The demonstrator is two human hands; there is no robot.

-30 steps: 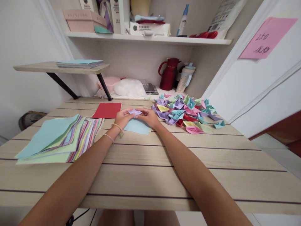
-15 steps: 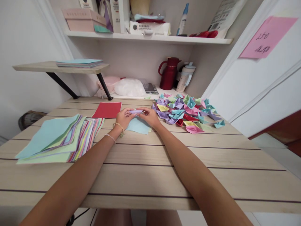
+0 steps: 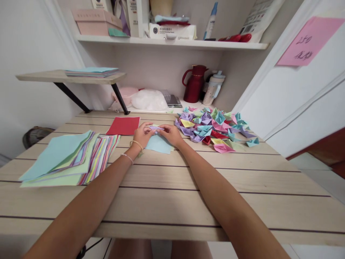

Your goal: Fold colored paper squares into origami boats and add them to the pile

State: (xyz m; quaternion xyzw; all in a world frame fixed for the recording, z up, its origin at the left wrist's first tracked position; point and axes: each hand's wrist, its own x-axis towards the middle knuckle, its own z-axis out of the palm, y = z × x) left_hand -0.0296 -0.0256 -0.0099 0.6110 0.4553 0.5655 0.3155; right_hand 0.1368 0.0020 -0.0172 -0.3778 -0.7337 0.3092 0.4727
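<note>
Far left: fanned stack of coloured paper sheets (image 3: 67, 158) lying flat on the tabletop (image 3: 172, 201), pale blue and green on top, striped edges showing at its right side. Just beyond it, a single red sheet (image 3: 123, 126), flat, well clear of the stack's top.

Centre: left hand (image 3: 142, 136), thin bracelets at the wrist, fingers (image 3: 147, 126) closed in a pinch on the left end of a lilac folded paper (image 3: 155, 128). The piece is small, narrow and folded flat, held just above a light blue sheet (image 3: 159, 144) that lies on the tabletop under both hands. Right hand (image 3: 170, 134) meets it from the other side, fingers pinched together on the right end. So both hands are clamped on the one piece, thumbs hidden underneath.

Handling, as I judge it: very light, thin paper, several layers thick where folded, so a little stiffer along the creases than a loose sheet. Not slippery, but it dents and tears easily; a hard squeeze would leave unwanted marks. Best taken by the folded edges or the ends with the fingertips, as here, not by the middle.

Right: a loose pile of folded paper boats (image 3: 212, 129) in lilac, blue, pink, green, yellow and red, near the right hand but not touching it.
</note>
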